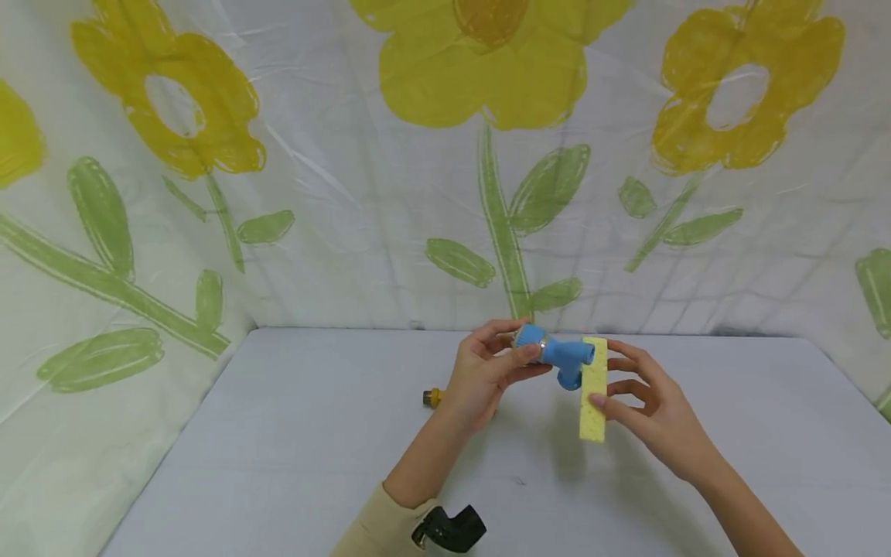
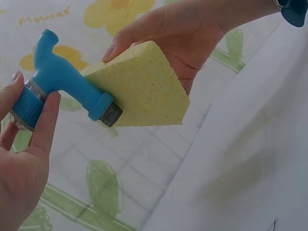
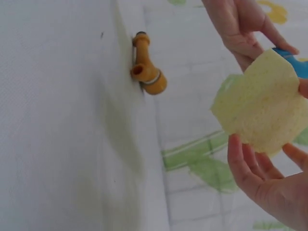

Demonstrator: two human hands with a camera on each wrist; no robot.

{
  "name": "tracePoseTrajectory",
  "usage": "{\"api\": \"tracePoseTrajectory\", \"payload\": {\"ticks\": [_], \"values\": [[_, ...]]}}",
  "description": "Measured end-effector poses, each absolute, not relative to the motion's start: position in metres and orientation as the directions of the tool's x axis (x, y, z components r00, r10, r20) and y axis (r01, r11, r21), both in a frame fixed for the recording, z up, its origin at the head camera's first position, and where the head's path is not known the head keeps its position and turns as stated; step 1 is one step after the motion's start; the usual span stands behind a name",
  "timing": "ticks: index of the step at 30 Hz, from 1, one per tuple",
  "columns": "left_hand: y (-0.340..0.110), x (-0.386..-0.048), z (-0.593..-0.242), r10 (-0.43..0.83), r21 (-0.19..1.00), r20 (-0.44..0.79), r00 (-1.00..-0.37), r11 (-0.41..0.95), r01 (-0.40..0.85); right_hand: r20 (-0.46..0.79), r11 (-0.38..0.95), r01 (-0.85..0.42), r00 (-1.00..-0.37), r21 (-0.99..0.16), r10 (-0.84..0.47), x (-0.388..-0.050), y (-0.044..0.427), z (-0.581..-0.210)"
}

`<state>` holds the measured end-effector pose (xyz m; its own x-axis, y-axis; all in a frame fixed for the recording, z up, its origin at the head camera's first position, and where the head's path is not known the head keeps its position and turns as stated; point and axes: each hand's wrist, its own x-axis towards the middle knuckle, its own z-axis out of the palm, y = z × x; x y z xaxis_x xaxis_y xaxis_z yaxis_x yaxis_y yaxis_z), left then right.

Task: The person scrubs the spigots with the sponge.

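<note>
My left hand (image 1: 476, 375) grips a blue plastic tap (image 1: 565, 353) by its ribbed knob end, between thumb and fingers. In the left wrist view its threaded end (image 2: 111, 115) points toward a pale yellow sponge (image 2: 144, 89). That sponge is a thick block, held upright in the head view by my right hand (image 1: 650, 406), with thumb and fingertips on its edges. The tap's body lies against the sponge's face. From the right wrist view, the sponge (image 3: 264, 103) hides most of the tap, leaving a bit of blue at its upper right.
An orange-yellow tap (image 3: 147, 67) lies on the white table (image 1: 292, 433), partly behind my left hand in the head view. A white curtain (image 1: 334, 232) with painted yellow flowers hangs behind the table. A black curved piece (image 1: 451, 529) sits at the left sleeve.
</note>
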<state>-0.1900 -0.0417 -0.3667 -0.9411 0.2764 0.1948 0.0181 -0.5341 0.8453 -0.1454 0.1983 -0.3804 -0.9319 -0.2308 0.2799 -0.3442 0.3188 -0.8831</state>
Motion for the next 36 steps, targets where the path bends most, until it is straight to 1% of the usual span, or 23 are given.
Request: {"api": "tracePoseTrajectory", "payload": {"ticks": [4,11,17,23,30,36], "values": [[-0.04,-0.189,-0.367,0.298,0.856,0.191,-0.935,-0.517,0.01,0.289,0.341,-0.35,-0.932,-0.873,-0.218,-0.145,0.2,-0.381],[-0.04,-0.192,-0.368,0.3,0.868,0.181,-0.937,-0.496,0.009,0.248,0.381,-0.347,-0.926,-0.857,-0.285,-0.144,0.206,-0.38],[-0.041,-0.194,-0.371,0.359,0.863,0.158,-0.92,-0.503,-0.048,0.261,0.347,-0.371,-0.909,-0.861,-0.325,-0.143,0.208,-0.381],[-0.04,-0.193,-0.377,0.432,0.899,0.159,-0.888,-0.435,-0.05,0.264,0.318,-0.384,-0.894,-0.867,-0.361,-0.142,0.205,-0.379],[-0.037,-0.192,-0.381,0.468,0.928,0.154,-0.87,-0.372,-0.036,0.295,0.274,-0.393,-0.893,-0.878,-0.339,-0.143,0.202,-0.375],[-0.034,-0.191,-0.382,0.447,0.931,0.107,-0.888,-0.359,-0.068,0.329,0.27,-0.4,-0.904,-0.876,-0.273,-0.14,0.196,-0.372]]}}
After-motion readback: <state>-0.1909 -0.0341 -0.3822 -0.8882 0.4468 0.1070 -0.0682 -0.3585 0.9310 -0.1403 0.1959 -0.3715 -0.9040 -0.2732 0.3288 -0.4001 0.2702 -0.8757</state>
